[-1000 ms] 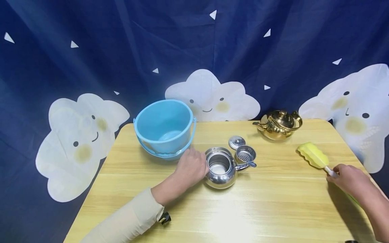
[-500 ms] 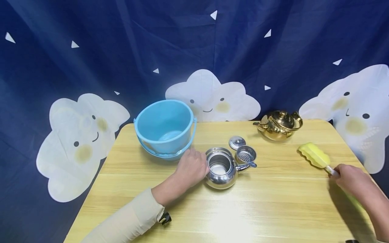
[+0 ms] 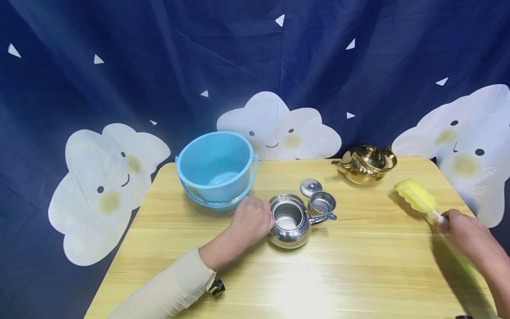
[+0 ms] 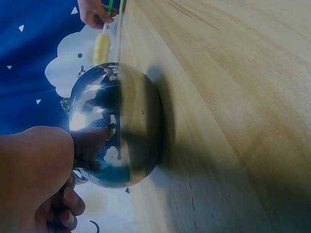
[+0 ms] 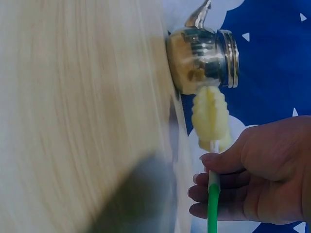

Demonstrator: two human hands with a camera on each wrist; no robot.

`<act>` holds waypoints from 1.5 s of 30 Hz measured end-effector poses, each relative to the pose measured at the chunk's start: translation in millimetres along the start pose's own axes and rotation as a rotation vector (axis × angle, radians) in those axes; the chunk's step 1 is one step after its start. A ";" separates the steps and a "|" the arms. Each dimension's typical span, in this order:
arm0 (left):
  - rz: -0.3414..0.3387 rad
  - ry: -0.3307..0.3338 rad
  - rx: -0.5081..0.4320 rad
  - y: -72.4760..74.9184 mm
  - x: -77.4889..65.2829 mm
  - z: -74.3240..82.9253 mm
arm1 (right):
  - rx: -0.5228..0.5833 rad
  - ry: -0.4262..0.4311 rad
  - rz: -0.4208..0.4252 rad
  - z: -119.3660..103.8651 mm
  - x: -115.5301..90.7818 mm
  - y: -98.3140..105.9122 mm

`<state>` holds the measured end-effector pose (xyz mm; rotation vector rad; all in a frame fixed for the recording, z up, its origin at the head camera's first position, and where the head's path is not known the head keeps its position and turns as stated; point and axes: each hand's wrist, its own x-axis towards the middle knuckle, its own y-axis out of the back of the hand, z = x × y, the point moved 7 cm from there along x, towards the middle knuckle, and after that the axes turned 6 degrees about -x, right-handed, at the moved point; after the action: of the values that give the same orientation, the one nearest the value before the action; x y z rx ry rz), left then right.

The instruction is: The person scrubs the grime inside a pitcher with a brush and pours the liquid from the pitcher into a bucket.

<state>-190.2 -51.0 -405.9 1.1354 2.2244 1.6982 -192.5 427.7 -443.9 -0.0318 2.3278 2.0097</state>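
Observation:
My left hand (image 3: 252,219) grips the handle side of a lidless, shiny steel teapot (image 3: 290,235), which stands upright on the table; the handle is mostly hidden behind the fingers. Its lid (image 3: 311,187) and perforated strainer (image 3: 322,203) lie just beyond its spout. At the right side, my right hand (image 3: 468,230) holds a yellow sponge brush (image 3: 416,195) by its handle, sponge end pointing away from me. In the right wrist view, thumb and fingers pinch the white and green handle (image 5: 213,199), and the sponge hangs a little above the tabletop.
A light blue bucket (image 3: 213,170) with its carrying handle lowered stands at the back left of the wooden table (image 3: 358,270). A gold-coloured lidded teapot (image 3: 364,173) is at the back right. Behind hangs a dark blue curtain (image 3: 131,53) with clouds.
My right hand has raised the sponge brush slightly and shifted it a little to the right, away from its shadow. The left hand and steel teapot have stayed put.

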 end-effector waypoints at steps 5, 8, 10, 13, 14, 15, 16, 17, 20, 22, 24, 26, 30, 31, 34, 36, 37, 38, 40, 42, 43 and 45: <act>-0.003 -0.003 0.006 0.4 0.1 0.2 | 0.003 -0.034 0.010 -0.6 -2.2 4.2; -0.007 -0.004 0.010 0.1 0.1 0.0 | 0.019 -0.026 0.036 -0.9 -2.9 9.4; -0.009 -0.004 0.011 0.0 0.0 -0.1 | 0.028 -0.016 0.058 -1.1 -2.9 13.0; -0.008 -0.004 0.013 0.3 -0.1 -0.1 | 0.032 -0.028 0.066 -1.4 -2.4 16.1; -0.007 -0.003 0.012 0.2 -0.1 0.0 | 0.031 -0.033 0.071 -1.9 -1.9 16.7; -0.007 -0.003 0.011 0.2 -0.1 0.1 | 0.028 -0.042 0.072 -2.5 -1.1 17.4; -0.005 -0.002 0.010 -0.2 0.0 0.1 | 0.025 -0.045 0.076 -3.5 0.0 18.3; -0.006 -0.001 0.011 -0.4 0.1 0.2 | 0.022 -0.046 0.089 -4.5 0.5 19.7; -0.012 0.001 0.012 -1.2 0.5 0.3 | 0.019 -0.043 0.120 -8.2 2.0 22.9; -0.017 0.000 0.013 -1.3 0.7 0.4 | 0.022 -0.034 0.144 -11.0 1.8 25.3; -0.025 -0.001 0.013 -1.2 0.9 0.5 | 0.025 -0.032 0.176 -13.9 0.4 28.0; -0.033 0.000 0.012 -1.0 1.0 0.5 | 0.030 -0.033 0.201 -17.1 -0.8 30.7; -0.037 0.003 0.009 -1.8 1.1 0.5 | 0.042 -0.029 0.236 -23.7 -3.0 36.0; -0.035 0.004 0.008 -2.1 1.1 0.5 | 0.047 -0.027 0.235 -25.2 -3.4 37.3; -0.025 0.003 0.005 -2.8 1.1 0.7 | 0.063 -0.010 0.240 -31.3 -4.2 42.2; -0.017 0.005 0.006 -3.1 1.1 0.6 | 0.065 0.004 0.247 -36.9 -3.9 45.6; -0.015 0.005 0.007 -2.8 1.1 0.5 | 0.065 0.013 0.252 -40.2 -3.7 47.3; -0.013 0.005 0.009 -2.5 1.3 0.4 | 0.066 0.019 0.259 -43.5 -3.6 49.0; -0.010 0.006 0.013 -1.9 1.3 0.2 | 0.066 0.037 0.275 -50.7 -3.0 51.7; -0.012 0.005 0.014 -1.3 1.4 0.1 | 0.065 0.052 0.293 -57.9 -2.5 54.1; -0.015 0.005 0.014 -1.0 1.4 0.0 | 0.066 0.058 0.300 -61.4 -2.3 55.2; -0.019 0.005 0.012 -0.8 1.3 -0.1 | 0.069 0.073 0.320 -68.5 -2.2 57.6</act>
<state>-191.5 -50.4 -406.1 1.1107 2.2440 1.6847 -196.3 368.4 -377.0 0.2944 2.5877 2.0891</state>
